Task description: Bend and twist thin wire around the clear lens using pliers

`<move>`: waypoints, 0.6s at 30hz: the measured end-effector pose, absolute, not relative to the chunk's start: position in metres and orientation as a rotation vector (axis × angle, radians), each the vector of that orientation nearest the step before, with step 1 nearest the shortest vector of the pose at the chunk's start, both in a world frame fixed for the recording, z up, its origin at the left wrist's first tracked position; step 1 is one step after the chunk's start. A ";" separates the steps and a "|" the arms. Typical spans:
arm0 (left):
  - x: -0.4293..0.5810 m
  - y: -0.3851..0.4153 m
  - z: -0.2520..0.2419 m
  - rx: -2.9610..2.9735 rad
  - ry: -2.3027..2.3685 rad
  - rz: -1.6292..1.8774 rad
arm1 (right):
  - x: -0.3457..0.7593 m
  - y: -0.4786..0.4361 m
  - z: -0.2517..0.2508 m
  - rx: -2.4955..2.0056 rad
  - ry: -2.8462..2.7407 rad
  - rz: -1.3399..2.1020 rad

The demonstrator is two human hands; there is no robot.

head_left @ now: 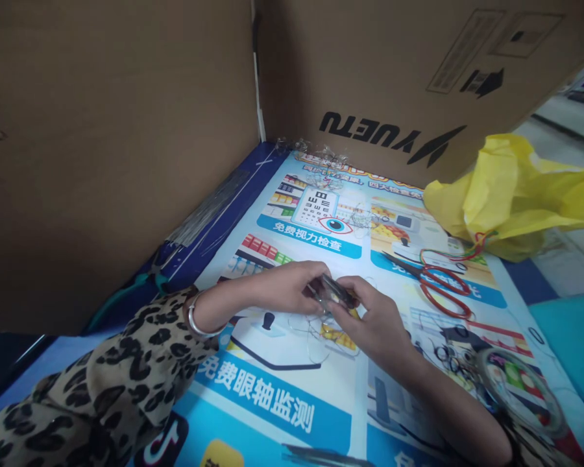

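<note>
A small dark object (338, 293), pinched between the left hand (282, 285) and right hand (377, 321), is too blurred to identify, and the fingers cover its ends. The leopard-print sleeve (102, 389) runs off the near left edge, the right forearm (457, 415) off the near edge. The yellow bag (516, 188) is cropped at right, the cardboard boxes (126, 130) at the top, and a dark tool (321, 457) at the near edge.
</note>
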State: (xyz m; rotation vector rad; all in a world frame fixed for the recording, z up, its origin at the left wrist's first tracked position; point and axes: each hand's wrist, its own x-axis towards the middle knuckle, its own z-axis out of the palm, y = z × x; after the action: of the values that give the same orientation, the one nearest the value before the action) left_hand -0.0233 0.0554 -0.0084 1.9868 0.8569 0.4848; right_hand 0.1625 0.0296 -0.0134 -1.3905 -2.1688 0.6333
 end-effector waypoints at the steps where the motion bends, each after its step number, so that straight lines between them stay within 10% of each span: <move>1: -0.023 0.055 -0.009 1.971 0.861 0.497 | 0.162 0.030 -0.014 -1.356 -2.189 0.628; 18: -0.028 0.059 -0.012 1.790 0.678 0.700 | 0.184 0.035 -0.017 -1.409 -1.894 0.807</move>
State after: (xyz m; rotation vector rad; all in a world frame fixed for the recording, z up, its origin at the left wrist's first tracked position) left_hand -0.0278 0.0595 -0.0123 1.7899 0.6779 0.7004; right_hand 0.1839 0.0346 -0.0171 -1.4088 -1.8940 0.8073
